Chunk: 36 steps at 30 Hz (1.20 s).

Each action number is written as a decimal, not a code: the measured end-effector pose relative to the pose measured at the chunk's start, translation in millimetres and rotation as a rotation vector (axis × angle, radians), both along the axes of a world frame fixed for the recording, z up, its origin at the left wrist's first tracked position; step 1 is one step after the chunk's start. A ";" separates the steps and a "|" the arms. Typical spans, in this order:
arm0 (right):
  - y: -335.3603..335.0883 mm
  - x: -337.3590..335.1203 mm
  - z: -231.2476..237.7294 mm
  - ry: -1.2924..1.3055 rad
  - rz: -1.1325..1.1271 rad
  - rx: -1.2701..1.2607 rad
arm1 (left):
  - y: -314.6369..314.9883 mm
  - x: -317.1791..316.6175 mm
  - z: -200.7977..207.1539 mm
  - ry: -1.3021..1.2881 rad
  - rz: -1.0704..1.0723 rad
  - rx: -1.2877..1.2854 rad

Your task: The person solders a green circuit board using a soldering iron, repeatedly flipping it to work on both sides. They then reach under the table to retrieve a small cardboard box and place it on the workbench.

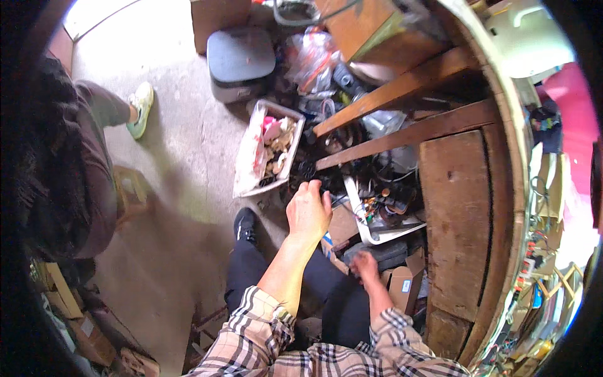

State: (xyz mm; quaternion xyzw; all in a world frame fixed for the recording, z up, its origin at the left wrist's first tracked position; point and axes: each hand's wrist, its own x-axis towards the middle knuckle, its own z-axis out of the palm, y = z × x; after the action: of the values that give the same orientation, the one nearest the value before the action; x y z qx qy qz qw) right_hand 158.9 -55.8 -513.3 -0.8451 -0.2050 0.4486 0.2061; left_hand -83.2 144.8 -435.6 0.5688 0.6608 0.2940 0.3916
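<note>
My left hand (309,210) reaches forward, closed, its back toward me. Whatever its fingers hold, if anything, is hidden behind them. Just beyond it lies a tangle of black cables and dark parts (306,168). Beside that stands a white bin (246,164) with pale scraps and clear plastic in it. My right hand (365,267) is blurred, its fingers partly curled, near a dark grey case (388,254). A white frame-like piece (357,202) lies ahead of it among small parts, next to a cardboard piece (342,226).
Wooden beams (402,135) and a wooden panel (453,220) rise at my right. A black lidded container (242,63) stands beyond the bin, near clear plastic bags (314,53). Another person's leg and shoe (142,110) are on the left. An open cardboard box (402,283) sits near my right forearm.
</note>
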 end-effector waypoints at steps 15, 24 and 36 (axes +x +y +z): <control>-92.0 -67.3 164.1 -0.489 0.551 0.181 | -85.9 10.3 -54.3 0.256 -0.545 0.141; -143.5 -98.3 177.1 -0.525 0.934 0.149 | -169.3 -18.5 -32.1 0.248 -0.885 0.481; -159.1 -94.3 234.9 -0.618 0.771 0.487 | -196.0 -71.2 -6.4 0.349 -0.842 0.571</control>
State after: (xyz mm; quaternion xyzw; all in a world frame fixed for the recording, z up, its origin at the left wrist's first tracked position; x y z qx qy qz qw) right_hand 64.5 -214.9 -278.5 -0.7290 -0.6486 0.1621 0.1468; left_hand -154.4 -51.2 -442.0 0.9088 0.3247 0.1807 0.1898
